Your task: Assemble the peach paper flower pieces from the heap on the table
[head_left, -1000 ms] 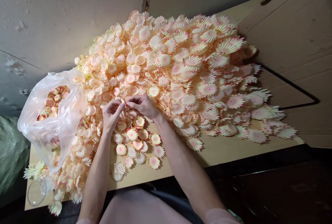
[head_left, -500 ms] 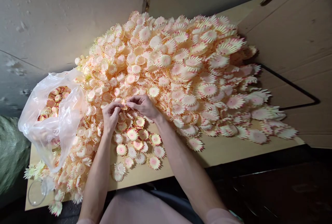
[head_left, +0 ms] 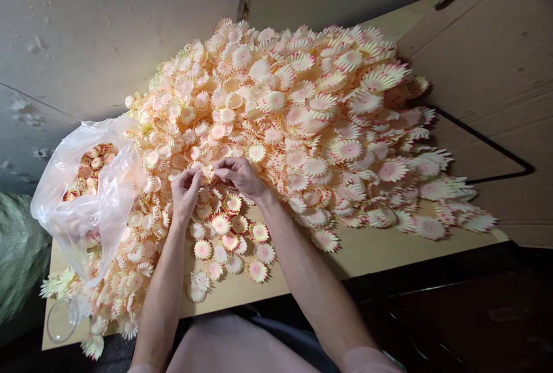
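Note:
A large heap of cream and pink artificial flower heads (head_left: 302, 114) covers most of the wooden table (head_left: 371, 249). My left hand (head_left: 185, 190) and my right hand (head_left: 239, 176) meet at the heap's near edge, fingertips pinched together on one small flower head (head_left: 208, 174) between them. Loose flower heads (head_left: 228, 240) lie flat on the table just below my hands. Both forearms reach up from the bottom of the view.
A clear plastic bag (head_left: 86, 189) holding darker flower pieces sits at the left on the table. A clear round lid or ring (head_left: 58, 321) lies at the near left corner. Cardboard sheets (head_left: 488, 73) stand at the right, a grey wall behind.
My fingers have shifted slightly on the small flower head, the left thumb rising a little. The hands stay in the same spot and the heap has not moved.

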`<state>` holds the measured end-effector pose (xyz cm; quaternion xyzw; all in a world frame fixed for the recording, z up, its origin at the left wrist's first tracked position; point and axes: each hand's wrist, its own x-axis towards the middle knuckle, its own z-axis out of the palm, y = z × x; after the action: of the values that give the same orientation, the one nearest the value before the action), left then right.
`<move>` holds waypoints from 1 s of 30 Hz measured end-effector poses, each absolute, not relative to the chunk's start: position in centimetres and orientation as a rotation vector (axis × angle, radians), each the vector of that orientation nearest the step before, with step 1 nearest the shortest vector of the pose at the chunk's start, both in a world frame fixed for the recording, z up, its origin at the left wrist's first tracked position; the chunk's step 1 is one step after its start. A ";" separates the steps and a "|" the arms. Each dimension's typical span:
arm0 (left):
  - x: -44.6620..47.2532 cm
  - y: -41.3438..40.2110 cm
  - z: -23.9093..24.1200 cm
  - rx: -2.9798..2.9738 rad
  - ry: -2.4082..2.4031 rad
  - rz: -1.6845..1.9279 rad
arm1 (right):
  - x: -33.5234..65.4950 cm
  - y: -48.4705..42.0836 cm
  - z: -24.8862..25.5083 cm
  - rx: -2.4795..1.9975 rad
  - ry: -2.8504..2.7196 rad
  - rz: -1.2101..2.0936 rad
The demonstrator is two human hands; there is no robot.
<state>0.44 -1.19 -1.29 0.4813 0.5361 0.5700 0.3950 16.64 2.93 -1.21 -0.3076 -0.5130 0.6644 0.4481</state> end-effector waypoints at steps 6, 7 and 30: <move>0.6 -1.2 -1.1 1.071 1.310 1.484 | 17.0 3.0 -0.6 -0.786 -1.071 1.657; 0.7 -1.2 -1.1 1.050 1.293 1.509 | 16.9 3.0 -0.4 -0.772 -1.033 1.673; 1.0 -1.5 -0.5 1.232 1.255 1.511 | 16.4 2.6 -0.7 -0.670 -1.250 1.701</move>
<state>0.97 -1.51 -0.48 0.4869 0.4962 0.5972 0.4001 16.40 2.65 -0.72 -0.2705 -0.5049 0.6869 0.4473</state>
